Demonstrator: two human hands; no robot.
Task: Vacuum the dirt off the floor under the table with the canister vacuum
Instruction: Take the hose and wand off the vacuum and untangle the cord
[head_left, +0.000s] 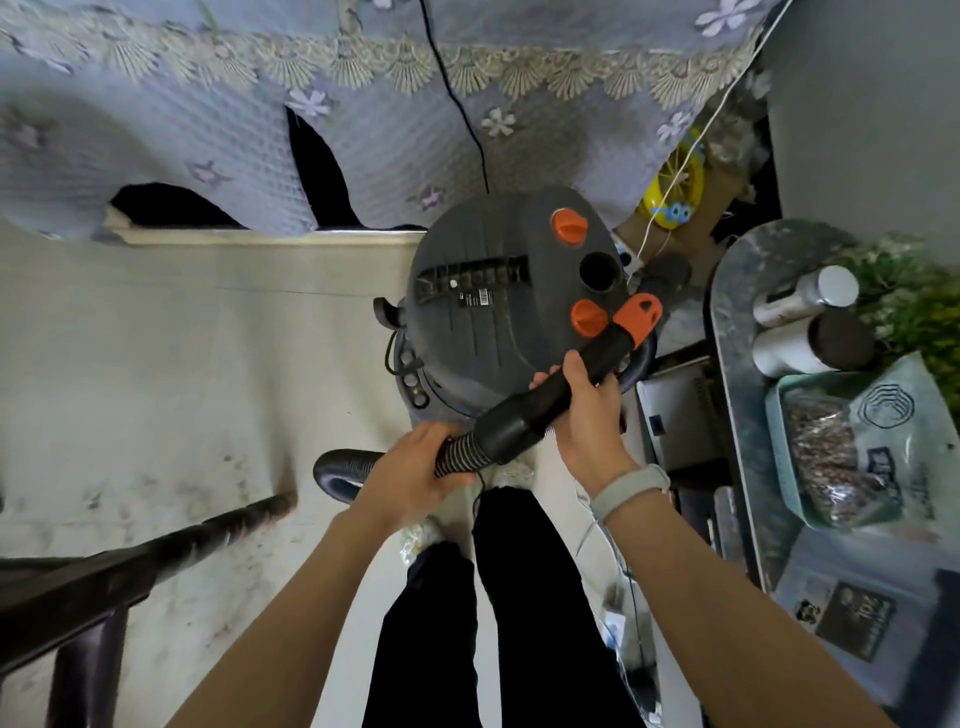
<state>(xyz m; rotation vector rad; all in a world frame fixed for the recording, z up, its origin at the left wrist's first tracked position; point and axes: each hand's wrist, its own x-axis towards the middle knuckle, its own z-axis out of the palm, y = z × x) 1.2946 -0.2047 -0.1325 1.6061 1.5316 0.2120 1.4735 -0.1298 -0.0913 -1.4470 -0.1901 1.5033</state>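
We grip the ribbed hose (457, 457) in our left hand (415, 467) and its black rigid end (550, 395) in our right hand (587, 415), just above the canister vacuum (498, 301) standing before the table's hanging lace cloth (363, 130). A dark chair rail (130, 561) crosses the dirty floor (156, 415) at left; a cluttered shelf (732, 364) crowds the right. The cloth hides the space under the table.

Your open room is the pale dirty floor (156, 364) at centre left. At the top, the lilac lace-edged tablecloth (260, 104) hangs low; the round grey canister vacuum (498, 291) blocks the centre, a dark wooden chair (104, 566) the lower left, and a cluttered grey marble-topped shelf (732, 332) the right.
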